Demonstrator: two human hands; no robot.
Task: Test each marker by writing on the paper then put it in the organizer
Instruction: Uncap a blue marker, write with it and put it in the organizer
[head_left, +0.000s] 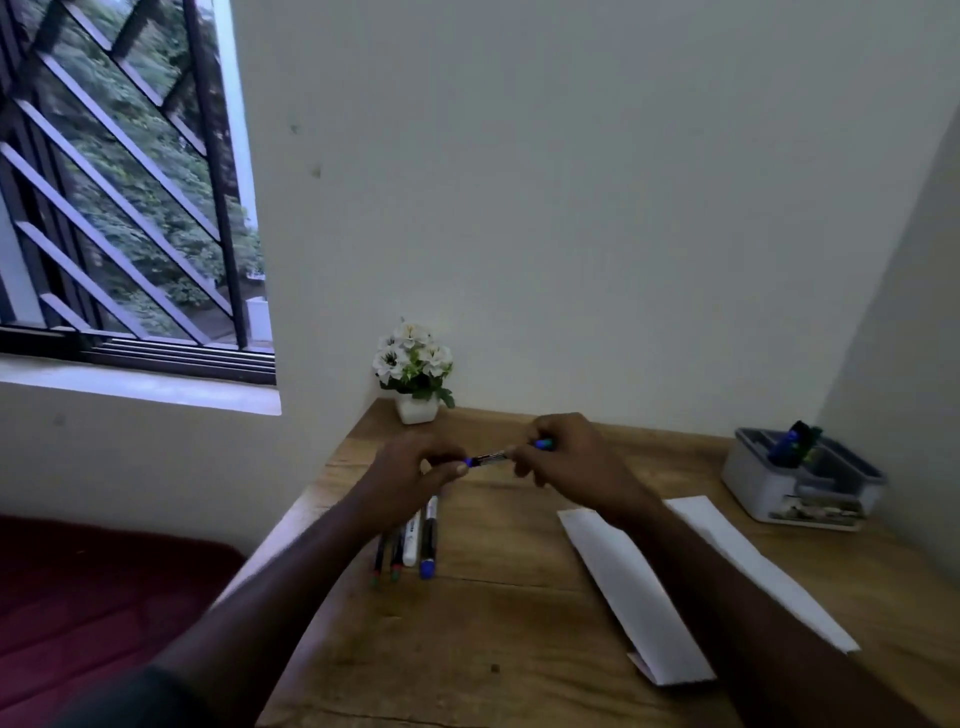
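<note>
Both hands hold one blue marker (491, 458) level above the wooden table (467, 649). My left hand (415, 470) pinches its left end and my right hand (571, 460) grips its right end, where a blue-green tip shows. Several more markers (415, 540) lie side by side on the table just below my left hand. A folded white paper (631, 597) lies to the right, partly under my right forearm. The grey organizer (769, 493) stands at the far right with markers in its back compartment.
A small white pot of white flowers (414, 371) stands at the table's back left corner against the wall. A window with dark bars (119, 182) is at the left. A dark red cushion (93, 597) lies beyond the table's left edge.
</note>
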